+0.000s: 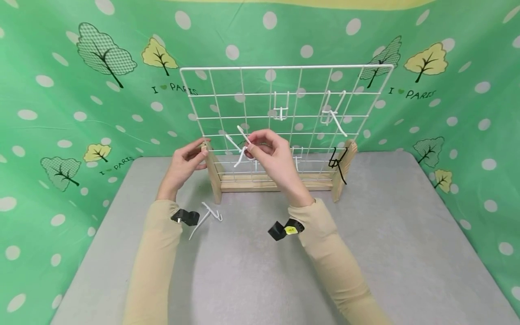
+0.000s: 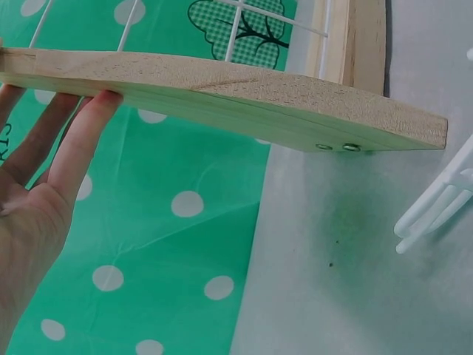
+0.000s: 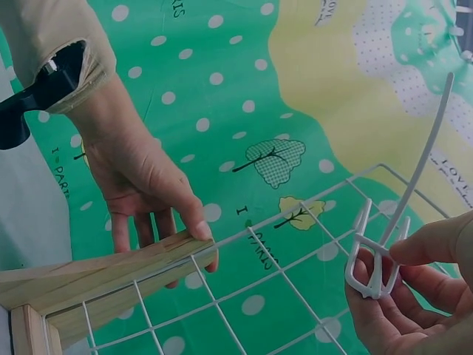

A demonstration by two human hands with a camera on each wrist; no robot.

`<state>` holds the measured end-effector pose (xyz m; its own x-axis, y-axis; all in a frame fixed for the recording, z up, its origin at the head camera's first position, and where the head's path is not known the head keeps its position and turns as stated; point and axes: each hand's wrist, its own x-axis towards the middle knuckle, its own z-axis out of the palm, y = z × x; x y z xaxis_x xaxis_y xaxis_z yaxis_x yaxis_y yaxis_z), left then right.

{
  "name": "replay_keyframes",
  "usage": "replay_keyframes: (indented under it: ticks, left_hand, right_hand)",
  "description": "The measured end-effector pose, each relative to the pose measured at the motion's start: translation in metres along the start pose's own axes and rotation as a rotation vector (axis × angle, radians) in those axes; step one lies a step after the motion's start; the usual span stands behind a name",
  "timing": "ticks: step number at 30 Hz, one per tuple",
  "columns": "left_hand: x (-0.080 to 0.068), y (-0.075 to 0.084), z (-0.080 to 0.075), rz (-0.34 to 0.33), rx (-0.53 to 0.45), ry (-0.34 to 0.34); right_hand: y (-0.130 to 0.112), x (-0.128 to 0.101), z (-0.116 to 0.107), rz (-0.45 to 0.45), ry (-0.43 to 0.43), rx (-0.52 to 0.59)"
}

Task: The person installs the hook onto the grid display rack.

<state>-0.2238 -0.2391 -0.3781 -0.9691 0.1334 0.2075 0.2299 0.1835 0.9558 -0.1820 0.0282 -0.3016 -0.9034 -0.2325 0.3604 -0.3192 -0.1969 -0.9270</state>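
Right hand [image 1: 271, 149] pinches a white wire peg hook [image 3: 380, 255] between thumb and curled fingers, gripping its forked back end; the long prong sticks up and away from the grip. Hook sits right at the front face of the white wire grid panel [image 1: 260, 94], lower left area, level with the grip.

Left hand [image 1: 183, 163], just left of that grip, holds the top of the left wooden upright [image 1: 213, 174] of the panel's stand: thumb on the near side, fingers around the far side.

Around it: behind and above the grip, two more white hooks hang on the grid, one mid-panel [image 1: 281, 108], one further right [image 1: 334, 116]. A black wire hook [image 1: 338, 163] sits low right, by the right wooden upright [image 1: 344, 169]. Another white hook is on the grid directly behind the right hand's fingers, mostly blocked. A loose white hook [image 1: 206, 217] lies on the grey bench [image 1: 390, 234], below the left hand, near the left wrist.

Hard to tell: whether the held hook's fork is already engaged on a grid wire; fingers cover the contact point in the head view. Left wrist view shows only the palm, fingers and wood edge, grid cut off. Green polka-dot tree-print backdrop [image 1: 73, 90] surrounds the bench.
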Motion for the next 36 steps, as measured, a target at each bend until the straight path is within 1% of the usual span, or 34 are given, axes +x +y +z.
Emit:
replay_keyframes:
  ticks: [6,13,17,22,31,36]
  left_hand:
    - [0.000,0.001,0.000,-0.007,-0.004,0.004]
    - [0.001,0.002,0.000,-0.021,-0.026,-0.002]
    - [0.001,0.002,0.000,-0.016,-0.029,0.001]
    - [0.000,0.002,0.001,-0.004,-0.027,0.002]
    - [0.000,0.002,0.001,-0.005,-0.006,0.005]
    - [-0.001,0.001,0.000,-0.002,-0.011,0.011]
  right_hand:
    - [-0.003,0.005,0.001,-0.017,0.007,0.005]
    - [-0.005,0.012,0.004,-0.048,0.071,0.030]
    - [-0.004,0.016,0.006,-0.063,0.098,0.037]
    - [-0.005,0.020,0.007,-0.061,0.119,0.060]
    - [-0.007,0.028,0.008,-0.082,0.122,0.068]
    - [-0.011,0.033,0.012,-0.092,0.108,0.083]
